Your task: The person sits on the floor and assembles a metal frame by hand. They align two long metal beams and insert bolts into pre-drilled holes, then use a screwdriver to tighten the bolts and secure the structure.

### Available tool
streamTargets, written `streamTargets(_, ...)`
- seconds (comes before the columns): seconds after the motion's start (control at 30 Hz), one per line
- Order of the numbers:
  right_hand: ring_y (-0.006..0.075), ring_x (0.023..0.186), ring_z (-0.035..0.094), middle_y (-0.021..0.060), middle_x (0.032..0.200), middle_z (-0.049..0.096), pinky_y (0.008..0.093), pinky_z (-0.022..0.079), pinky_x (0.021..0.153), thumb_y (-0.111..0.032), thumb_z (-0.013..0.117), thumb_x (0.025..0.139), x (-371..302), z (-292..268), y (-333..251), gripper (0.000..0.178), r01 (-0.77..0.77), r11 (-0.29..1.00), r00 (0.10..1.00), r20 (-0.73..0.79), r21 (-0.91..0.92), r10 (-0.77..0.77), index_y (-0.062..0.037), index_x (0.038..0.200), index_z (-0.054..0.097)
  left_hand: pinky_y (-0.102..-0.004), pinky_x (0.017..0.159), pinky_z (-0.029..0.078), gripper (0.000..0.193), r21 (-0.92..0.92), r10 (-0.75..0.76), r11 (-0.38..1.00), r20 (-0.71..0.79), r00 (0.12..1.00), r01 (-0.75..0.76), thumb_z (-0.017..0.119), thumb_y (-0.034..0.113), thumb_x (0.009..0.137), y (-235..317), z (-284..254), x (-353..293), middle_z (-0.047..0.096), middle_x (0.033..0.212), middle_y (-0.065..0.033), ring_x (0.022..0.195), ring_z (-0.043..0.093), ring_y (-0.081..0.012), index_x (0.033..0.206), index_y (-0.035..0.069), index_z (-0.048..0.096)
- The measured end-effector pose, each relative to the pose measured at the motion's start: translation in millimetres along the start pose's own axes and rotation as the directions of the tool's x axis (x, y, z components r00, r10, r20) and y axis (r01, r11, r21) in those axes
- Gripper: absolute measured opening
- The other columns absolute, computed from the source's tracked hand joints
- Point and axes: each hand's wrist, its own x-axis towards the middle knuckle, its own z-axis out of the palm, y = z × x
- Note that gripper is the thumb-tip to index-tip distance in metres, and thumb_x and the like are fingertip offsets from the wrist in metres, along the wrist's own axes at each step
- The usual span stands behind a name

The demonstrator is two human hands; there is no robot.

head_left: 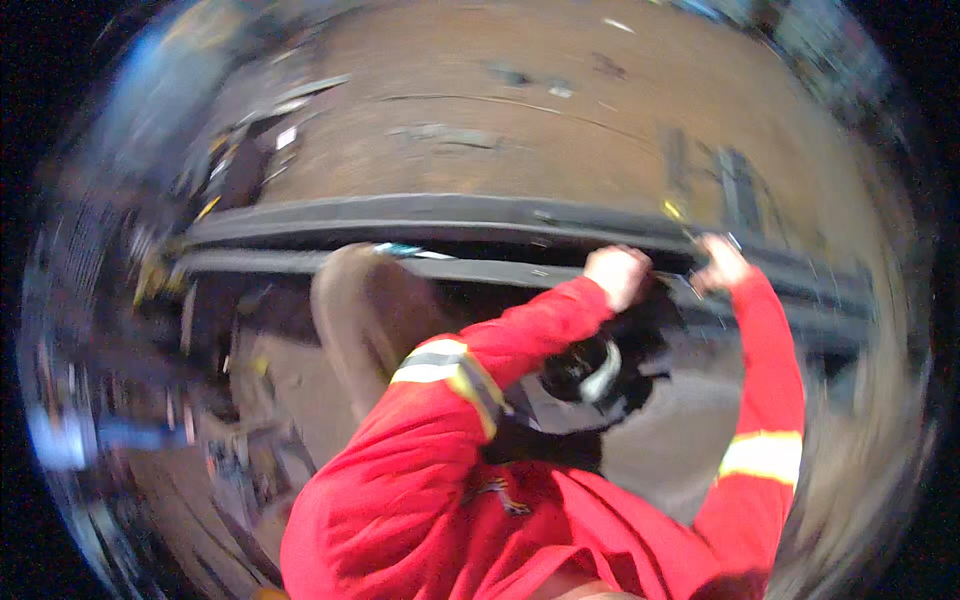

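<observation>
Two long dark-grey metal beams (400, 208) run side by side across the view, with a dark gap between them. My left hand (618, 277) is closed at the nearer beam (490, 270); what its fingers hold, if anything, is hidden. To its right my right hand (722, 264) is closed over the beams, its fingers bent inward. A thin yellow-tipped thing (673, 210) reaches out beyond it, too blurred to name. Below my left hand, between my forearms, is a dark rounded object with a pale curved piece (601, 374).
My bent knee (355, 290) is against the nearer beam, beside a small teal-and-white item (400, 250). Flat metal scraps (445, 136) lie on the brown floor (540, 60) beyond. A grey upright metal piece (738, 190) stands at the right. Blurred clutter (235, 470) fills the left side.
</observation>
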Motion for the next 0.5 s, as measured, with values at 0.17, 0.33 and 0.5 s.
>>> streamTargets(0.17, 0.0367, 0.105, 0.058, 0.0191, 0.112, 0.060, 0.0412, 0.047, 0.092, -0.021, 0.085, 0.044, 6.6, 19.7, 21.8, 0.076, 0.162, 0.977, 0.982, -0.076, -0.139, -0.174, -0.0010, 0.112, 0.057, -0.0457, 0.070, 0.052, 0.018, -0.158, 0.053, 0.984, -0.162, 0.985, -0.079, 0.071, 0.021, 0.076, -20.7, 33.7, 3.4, 0.066, 0.081, -0.0172, 0.080, 0.065, -0.0368, 0.086, 0.006, 0.067)
streamTargets(0.33, 0.0349, 0.113, 0.055, 0.0180, 0.119, 0.058, 0.0419, 0.044, 0.096, -0.022, 0.087, 0.048, -6.5, 10.8, 8.1, 0.085, 0.076, 0.980, 0.997, 0.041, -0.182, -0.070, -0.0016, 0.123, 0.052, -0.0405, 0.073, 0.053, 0.021, -0.153, 0.026, 0.987, -0.144, 0.989, -0.048, 0.075, 0.021, 0.075, -12.8, 34.3, 3.0, 0.069, 0.085, -0.0168, 0.082, 0.066, -0.0347, 0.090, 0.007, 0.069)
streamTargets(0.5, 0.0336, 0.115, 0.055, 0.0174, 0.120, 0.059, 0.0422, 0.044, 0.097, -0.023, 0.090, 0.048, -5.1, 6.0, -1.0, 0.091, 0.063, 0.987, 0.995, 0.082, -0.150, -0.051, -0.0027, 0.128, 0.051, -0.0380, 0.071, 0.054, 0.022, -0.301, -0.091, 0.951, -0.060, 0.994, 0.069, 0.075, 0.022, 0.075, -11.9, 23.8, 1.9, 0.070, 0.081, -0.0167, 0.076, 0.068, -0.0324, 0.088, 0.005, 0.071)
